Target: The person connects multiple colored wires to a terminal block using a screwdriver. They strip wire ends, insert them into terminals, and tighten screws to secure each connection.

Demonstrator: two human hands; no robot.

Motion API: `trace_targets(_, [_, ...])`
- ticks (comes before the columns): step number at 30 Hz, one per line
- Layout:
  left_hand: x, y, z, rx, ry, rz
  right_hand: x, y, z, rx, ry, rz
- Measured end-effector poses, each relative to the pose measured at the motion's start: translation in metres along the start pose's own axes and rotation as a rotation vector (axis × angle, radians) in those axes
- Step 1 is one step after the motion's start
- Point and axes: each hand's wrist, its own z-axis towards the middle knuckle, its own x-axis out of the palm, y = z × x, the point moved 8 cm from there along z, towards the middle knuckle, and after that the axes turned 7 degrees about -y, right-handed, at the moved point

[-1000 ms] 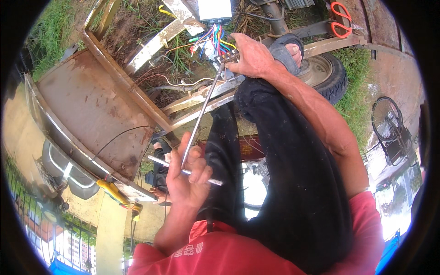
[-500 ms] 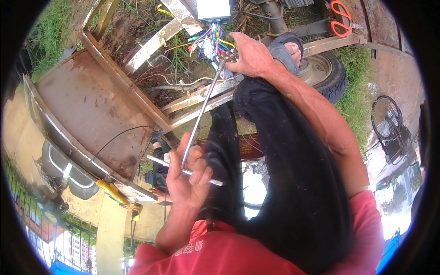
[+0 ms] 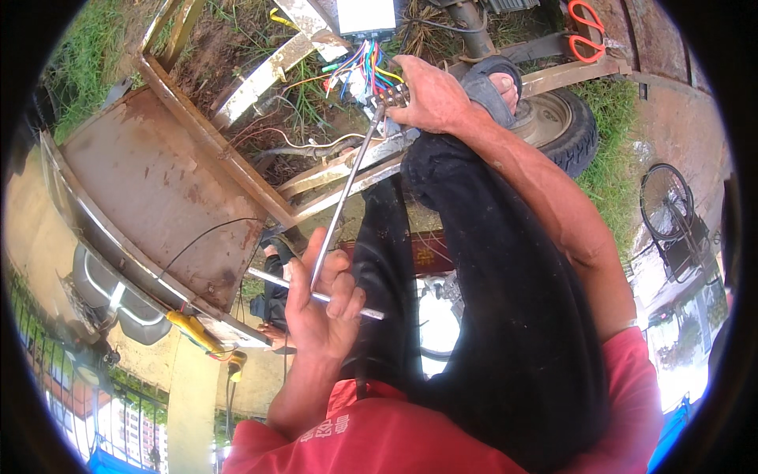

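Note:
My left hand is closed around the crossbar of a long T-handle socket wrench, its shaft passing between the fingers. The wrench slants up and to the right, and its far tip meets a dark terminal block with several metal studs. At the right end of that block, my right hand grips it with thumb and fingers; part of the block is hidden under them. Coloured wires fan out from a white-topped box down toward the block.
A rusty metal frame and brown panel stand to the left. My sandalled foot rests above a wheel. Orange-handled scissors lie at upper right. A yellow meter is at lower left.
The wrench's crossbar has shifted slightly to the left in my left hand. Its tip stays at the terminal block, and my right hand keeps its place.

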Motion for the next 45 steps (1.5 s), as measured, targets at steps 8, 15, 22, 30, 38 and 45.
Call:
trace_targets(8, [0.007,0.004,-0.003,0.122,-0.108,0.31,0.002,-0.001,0.001,-0.003,0.001,-0.001])
trace_targets(15, [0.081,-0.022,-0.008,0.619,0.28,1.906,0.0,0.002,0.002,0.006,0.021,-0.005])
trace_targets(22, [0.12,-0.051,-0.022,0.493,0.413,2.15,0.0,0.0,0.0,-0.036,-0.039,0.013])
trace_targets(30, [0.152,-0.054,-0.048,1.174,0.654,2.491,0.0,-0.002,-0.002,-0.009,-0.021,0.002])
trace_targets(38, [0.134,-0.066,-0.054,0.909,0.362,2.463,0.0,-0.001,-0.001,-0.007,-0.019,0.016])
trace_targets(45, [0.118,-0.057,-0.056,1.176,0.402,2.183,0.001,-0.001,0.001,-0.025,-0.03,0.032])
